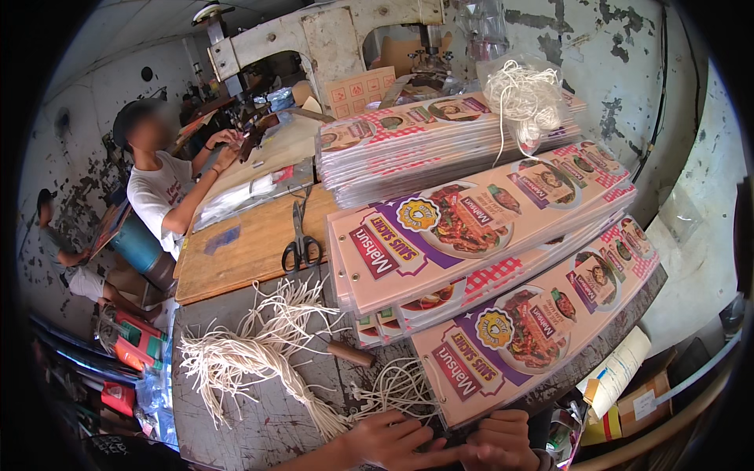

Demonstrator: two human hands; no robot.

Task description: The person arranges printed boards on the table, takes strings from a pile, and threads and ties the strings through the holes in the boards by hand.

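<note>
At the bottom edge, my left hand [391,441] has its fingers curled, the fingertips close to my right hand. My right hand [504,441] is closed in a pinch beside the near corner of a long pink printed board [542,322] in clear plastic. Whatever lies between the fingers of either hand is too hidden to make out. White cords [397,385] lie loose just beyond my left hand, partly beside the board. Left of them a thick bundle of white cords [251,353] spreads on the dark table. A wooden-handled tool [351,353] rests between the two.
Stacked printed boards [393,169] rise behind, topped by a plastic bag of cord [525,98]. Black scissors [300,243] lie on a wooden board [228,263]. A person [161,169] works at the far left, another [67,247] sits beyond. A large machine [314,43] stands behind.
</note>
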